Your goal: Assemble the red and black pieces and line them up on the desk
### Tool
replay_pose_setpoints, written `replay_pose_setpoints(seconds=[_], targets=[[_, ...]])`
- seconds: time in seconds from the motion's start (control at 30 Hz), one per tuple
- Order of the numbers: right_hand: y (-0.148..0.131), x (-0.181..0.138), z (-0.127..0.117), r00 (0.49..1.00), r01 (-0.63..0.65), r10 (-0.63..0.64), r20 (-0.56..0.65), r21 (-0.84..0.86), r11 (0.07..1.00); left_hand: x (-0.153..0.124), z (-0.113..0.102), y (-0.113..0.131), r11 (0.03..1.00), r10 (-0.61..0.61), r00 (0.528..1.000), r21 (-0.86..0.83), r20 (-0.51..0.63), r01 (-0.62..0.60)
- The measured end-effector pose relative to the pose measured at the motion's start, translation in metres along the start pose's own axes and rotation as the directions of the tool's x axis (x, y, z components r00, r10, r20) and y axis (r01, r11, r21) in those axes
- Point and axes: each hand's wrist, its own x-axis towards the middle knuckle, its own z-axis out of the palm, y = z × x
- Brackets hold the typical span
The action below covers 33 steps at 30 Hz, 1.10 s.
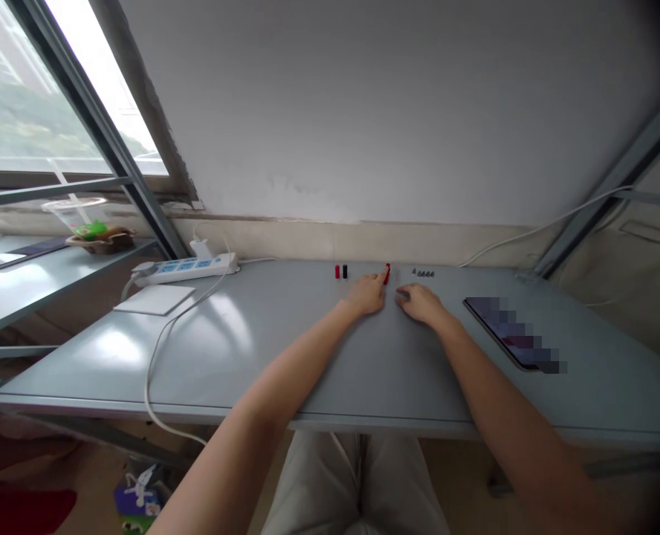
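Note:
My left hand (368,294) rests toward the back of the grey desk, its fingers closed at a small red piece (386,276). A fingertip partly covers that piece, and its exact kind is too small to make out. Just to the right, my right hand (420,302) lies low over the desk with bent fingers and a gap at the thumb; nothing shows in it. Between and behind the hands is a faint see-through object (397,276). Left of my left hand stand a small red cylinder (337,272) and a black cylinder (345,272). Several tiny dark metallic pieces (426,274) sit behind my right hand.
A phone (508,334) lies at the right on the desk (330,371). At the left are a white power strip (188,269), a flat white pad (155,300) and a cable (157,349) hanging over the front edge. A wall closes the back.

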Motion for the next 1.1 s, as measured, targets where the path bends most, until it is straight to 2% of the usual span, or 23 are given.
replay_pose_setpoints(seconds=[0.27,0.4,0.5,0.73,0.9,1.1], targets=[[0.0,0.003,0.012,0.999,0.042,-0.043,0.031,0.022,0.999,0.011,0.012,-0.001,0.997,-0.051,0.992,-0.07,-0.115,0.043],[-0.002,0.002,0.013,0.999,0.029,-0.029,0.025,0.031,0.999,0.013,0.011,-0.003,0.988,-0.106,0.977,-0.133,-0.184,0.082],[-0.003,0.003,0.015,1.0,0.019,-0.019,0.02,0.029,0.999,0.013,0.012,-0.007,0.987,-0.128,0.97,-0.12,-0.209,0.105],[-0.006,0.004,0.018,0.999,-0.017,0.015,0.044,0.029,0.999,0.004,0.008,-0.02,0.975,-0.176,0.945,-0.18,-0.276,0.129],[-0.008,0.006,0.02,0.998,-0.04,0.038,0.048,0.033,0.999,-0.004,-0.002,-0.024,0.937,-0.25,0.924,-0.313,-0.291,0.155],[-0.009,0.008,0.022,0.998,-0.054,0.053,0.035,0.032,0.998,-0.016,0.003,-0.033,0.853,-0.39,0.865,-0.478,-0.314,0.211]])
